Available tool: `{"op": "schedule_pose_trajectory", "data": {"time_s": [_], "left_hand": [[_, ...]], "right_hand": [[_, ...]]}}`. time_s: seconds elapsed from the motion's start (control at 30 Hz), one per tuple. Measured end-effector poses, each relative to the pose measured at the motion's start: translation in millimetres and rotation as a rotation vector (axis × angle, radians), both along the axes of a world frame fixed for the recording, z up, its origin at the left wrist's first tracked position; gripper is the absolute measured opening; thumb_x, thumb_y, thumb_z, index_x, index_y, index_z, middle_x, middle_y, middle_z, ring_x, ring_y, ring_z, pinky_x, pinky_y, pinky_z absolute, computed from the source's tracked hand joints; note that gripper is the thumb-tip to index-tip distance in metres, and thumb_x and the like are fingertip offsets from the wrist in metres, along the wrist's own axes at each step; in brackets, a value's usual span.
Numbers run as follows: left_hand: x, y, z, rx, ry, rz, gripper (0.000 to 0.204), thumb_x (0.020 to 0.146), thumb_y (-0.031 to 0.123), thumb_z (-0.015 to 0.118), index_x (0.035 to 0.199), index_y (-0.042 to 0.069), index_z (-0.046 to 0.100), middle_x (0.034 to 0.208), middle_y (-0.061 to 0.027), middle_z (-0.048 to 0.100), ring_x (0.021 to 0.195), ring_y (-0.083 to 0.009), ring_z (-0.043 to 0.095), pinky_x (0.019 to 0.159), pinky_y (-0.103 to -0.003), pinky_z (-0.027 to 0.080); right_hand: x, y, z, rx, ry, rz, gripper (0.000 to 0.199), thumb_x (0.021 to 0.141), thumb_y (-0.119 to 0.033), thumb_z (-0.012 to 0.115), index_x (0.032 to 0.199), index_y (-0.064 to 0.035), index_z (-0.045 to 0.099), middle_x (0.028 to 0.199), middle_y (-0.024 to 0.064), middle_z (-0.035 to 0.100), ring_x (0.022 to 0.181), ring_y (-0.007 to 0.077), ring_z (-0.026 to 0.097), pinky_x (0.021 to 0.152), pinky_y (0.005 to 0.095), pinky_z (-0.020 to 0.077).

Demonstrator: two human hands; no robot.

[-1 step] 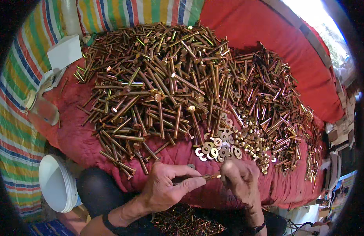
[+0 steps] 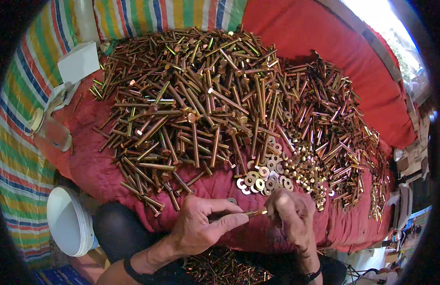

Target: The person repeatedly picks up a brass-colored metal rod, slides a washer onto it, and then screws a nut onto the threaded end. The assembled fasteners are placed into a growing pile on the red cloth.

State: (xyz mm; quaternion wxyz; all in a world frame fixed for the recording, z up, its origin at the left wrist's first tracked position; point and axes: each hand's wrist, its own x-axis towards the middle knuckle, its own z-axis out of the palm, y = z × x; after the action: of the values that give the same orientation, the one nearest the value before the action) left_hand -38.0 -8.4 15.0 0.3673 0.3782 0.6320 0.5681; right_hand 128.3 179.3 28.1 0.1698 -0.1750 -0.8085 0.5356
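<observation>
My left hand (image 2: 203,223) pinches a brass-coloured bolt (image 2: 252,213) between thumb and forefinger, its end pointing right. A flat washer (image 2: 231,201) shows just above the forefinger; whether it touches the hand I cannot tell. Close to the bolt's bright tip, the fingers of my right hand (image 2: 292,216) are curled together. What they hold, if anything, is hidden. Beyond the hands lie a pile of loose washers (image 2: 264,172) and, to its right, a heap of small nuts (image 2: 303,167). Long hex bolts (image 2: 191,114) fill a large mound behind them.
A dark red padded cloth (image 2: 215,186) bears the hardware. Shorter bolts (image 2: 319,111) are heaped on the right. At left are a white bucket (image 2: 70,223), a clear plastic jar (image 2: 53,133) and a white box (image 2: 79,61). More bolts (image 2: 220,270) lie below my hands.
The right fingers have shifted very slightly near the bolt's tip. My left hand keeps its grip on the bolt, and the piles look unchanged.
</observation>
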Motion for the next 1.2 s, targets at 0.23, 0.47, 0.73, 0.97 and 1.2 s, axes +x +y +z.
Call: {"op": "schedule_pose_trajectory", "data": {"time_s": [0.23,0.47,0.73,0.97,1.2], "left_hand": [[-2,1,0,0.062,-0.053,0.024,0.021,0.097,0.018,0.078,0.100,-0.003,0.081,0.079,-0.0008,0.073,0.073,-0.0034,0.059,0.064,-0.025,0.046],[-3,1,-4,0.004,-0.133,-0.023,0.019,0.097,0.016,0.078,0.101,-0.002,0.081,0.078,0.0024,0.071,0.071,-0.0023,0.056,0.061,-0.023,0.042],[-6,3,0,-0.114,-0.230,0.004,0.020,0.091,0.017,0.080,0.094,-0.002,0.082,0.078,-0.0009,0.076,0.072,-0.0054,0.064,0.065,-0.024,0.049],[-2,6,-2,0.061,0.374,-0.330,0.017,0.088,0.019,0.082,0.095,0.003,0.080,0.088,-0.0142,0.077,0.079,-0.0277,0.076,0.072,-0.037,0.058],[-9,43,0,0.310,0.924,-0.063,0.020,0.080,0.005,0.075,0.099,0.002,0.075,0.087,-0.0116,0.074,0.077,-0.0322,0.073,0.069,-0.041,0.058]], "right_hand": [[-12,0,7,0.135,0.206,0.102,0.038,0.076,-0.009,0.094,0.109,-0.0037,0.077,0.101,0.0092,0.079,0.097,0.0189,0.076,0.079,0.0322,0.0582],[-7,-11,16,0.047,0.024,-0.067,0.035,0.082,-0.008,0.090,0.114,-0.0028,0.077,0.105,0.0095,0.079,0.097,0.0216,0.076,0.086,0.0327,0.0579],[-11,-13,17,0.209,-0.080,0.053,0.025,0.090,-0.013,0.084,0.110,-0.0021,0.075,0.095,0.0103,0.076,0.087,0.0239,0.074,0.078,0.0351,0.0567],[-3,0,29,0.045,-0.188,-0.075,0.018,0.092,-0.011,0.083,0.096,0.0038,0.074,0.077,0.0079,0.064,0.072,0.0097,0.058,0.064,0.0300,0.0466],[-29,99,-9,0.598,0.034,-0.318,0.032,0.092,-0.013,0.080,0.118,0.0021,0.072,0.097,0.0147,0.075,0.083,0.0219,0.071,0.074,0.0364,0.0571]]}}
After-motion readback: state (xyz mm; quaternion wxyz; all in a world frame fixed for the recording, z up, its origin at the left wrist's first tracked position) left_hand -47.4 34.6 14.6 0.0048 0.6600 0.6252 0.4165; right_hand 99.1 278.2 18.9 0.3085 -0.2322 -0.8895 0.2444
